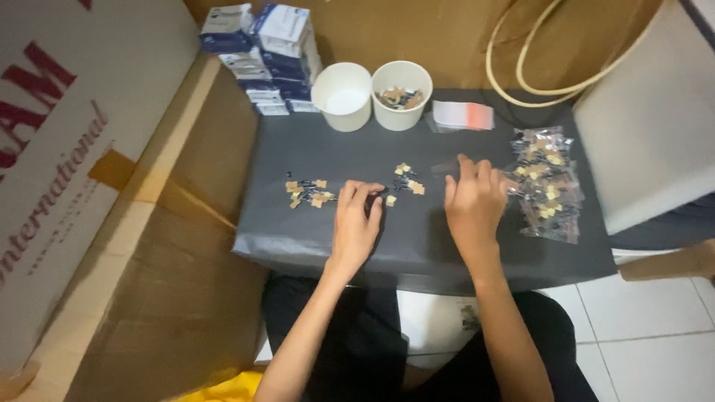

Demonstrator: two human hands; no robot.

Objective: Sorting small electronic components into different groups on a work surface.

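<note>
Left hand [356,223] down on the dark counter [298,231], fingers curled and pinched over one small tan-and-black part [389,199] at the fingertips; whether actually gripped, too small to tell. Right hand [473,205] just beside, fingers bent, tips pressing on a thin clear bag [445,168] flat on the counter; not closed around anything.

Between and around the hands: loose pile of the same parts [307,193] left of the left hand, a smaller cluster [406,180] just above the gap between the hands. Heap of filled clear bags [547,186] touching the right hand's outer side, crowding the counter's right end. Behind, near the far edge: white cup [342,95] with nothing visible inside, second cup [401,94] holding more parts, the two touching. Flat stack of empty bags [462,115] right of the cups. Blue-and-white boxes [264,59] piled at the far left corner.

Big cardboard cartons [112,186] hemming in the left side and back. Cream tubing [521,67] looped against the rear cardboard. Pale cushion [648,126] close on the right. White floor tiles [640,327] below, dark trousers under the counter edge.
</note>
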